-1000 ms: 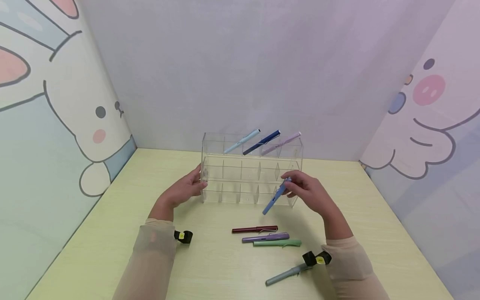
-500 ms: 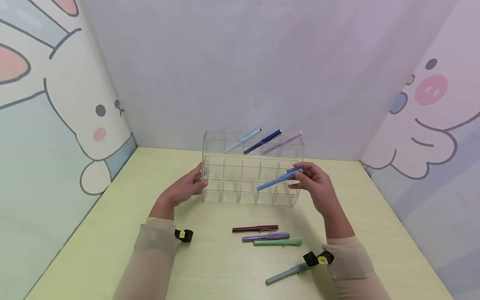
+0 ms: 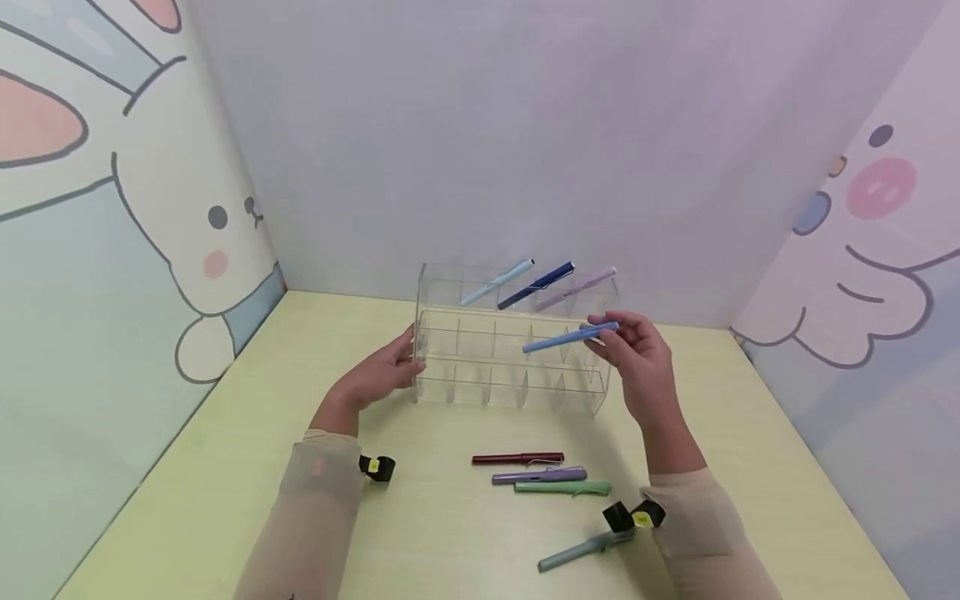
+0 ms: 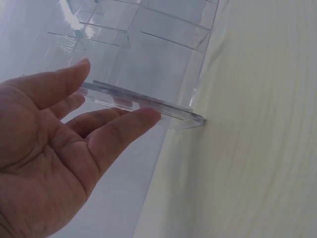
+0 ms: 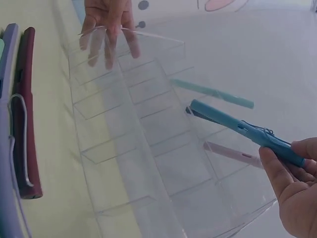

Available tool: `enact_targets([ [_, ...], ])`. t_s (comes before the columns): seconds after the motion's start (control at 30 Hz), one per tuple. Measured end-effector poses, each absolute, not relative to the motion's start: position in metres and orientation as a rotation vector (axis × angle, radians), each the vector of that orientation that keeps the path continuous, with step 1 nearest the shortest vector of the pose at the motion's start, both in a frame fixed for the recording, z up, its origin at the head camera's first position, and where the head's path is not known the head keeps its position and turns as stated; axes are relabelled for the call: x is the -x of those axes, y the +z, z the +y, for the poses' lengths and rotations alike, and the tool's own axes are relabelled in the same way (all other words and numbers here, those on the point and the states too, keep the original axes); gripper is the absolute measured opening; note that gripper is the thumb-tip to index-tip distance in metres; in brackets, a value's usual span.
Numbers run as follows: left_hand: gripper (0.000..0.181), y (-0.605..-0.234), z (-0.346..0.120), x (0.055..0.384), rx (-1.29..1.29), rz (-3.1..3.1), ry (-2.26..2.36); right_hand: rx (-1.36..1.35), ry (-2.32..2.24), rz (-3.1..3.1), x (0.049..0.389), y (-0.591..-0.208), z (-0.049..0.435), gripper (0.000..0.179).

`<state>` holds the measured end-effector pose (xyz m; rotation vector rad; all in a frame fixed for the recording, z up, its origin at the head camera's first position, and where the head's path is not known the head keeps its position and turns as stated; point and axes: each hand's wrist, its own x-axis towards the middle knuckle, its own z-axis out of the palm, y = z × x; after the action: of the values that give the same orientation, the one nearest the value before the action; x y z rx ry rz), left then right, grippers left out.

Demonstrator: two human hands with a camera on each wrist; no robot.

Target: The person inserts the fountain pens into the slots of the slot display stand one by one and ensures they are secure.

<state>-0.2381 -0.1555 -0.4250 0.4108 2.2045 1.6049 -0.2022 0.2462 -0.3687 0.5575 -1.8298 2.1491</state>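
Observation:
A clear acrylic pen rack (image 3: 510,367) with stepped rows of compartments stands at the middle of the table. My left hand (image 3: 382,371) rests its extended fingers on the rack's left side wall; in the left wrist view the thumb (image 4: 74,74) lies near the panel's edge. Between thumb and fingers my right hand (image 3: 637,354) pinches a capped blue pen (image 3: 562,338) by its clip end, its other end pointing left over the middle row. In the top row lean a light blue pen (image 3: 498,282), a dark blue pen (image 3: 536,287) and a lilac pen (image 3: 577,289).
In front of the rack lie a dark red pen (image 3: 517,458), a purple pen (image 3: 540,476) and a green pen (image 3: 562,487). Nearer, a grey pen (image 3: 577,553) lies partly under the right wrist camera (image 3: 633,517). A grey wall (image 3: 540,150) rises behind.
My right hand has lifted the blue pen from the lower front rows and turned it from steep to nearly level. My left hand stays at the rack's side. The head view has shifted slightly.

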Motion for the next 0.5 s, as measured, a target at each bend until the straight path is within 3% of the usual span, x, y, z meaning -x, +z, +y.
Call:
enact_targets([
  [0.27,0.074,-0.424,-0.158,0.238,-0.397,2.209,1.597,-0.628,2.138,-1.745,0.229,-0.347,0.218,0.032],
  [0.5,0.075,-0.425,-0.156,0.237,-0.409,2.202,1.606,-0.581,2.178,-1.795,0.25,-0.354,0.195,0.035],
])
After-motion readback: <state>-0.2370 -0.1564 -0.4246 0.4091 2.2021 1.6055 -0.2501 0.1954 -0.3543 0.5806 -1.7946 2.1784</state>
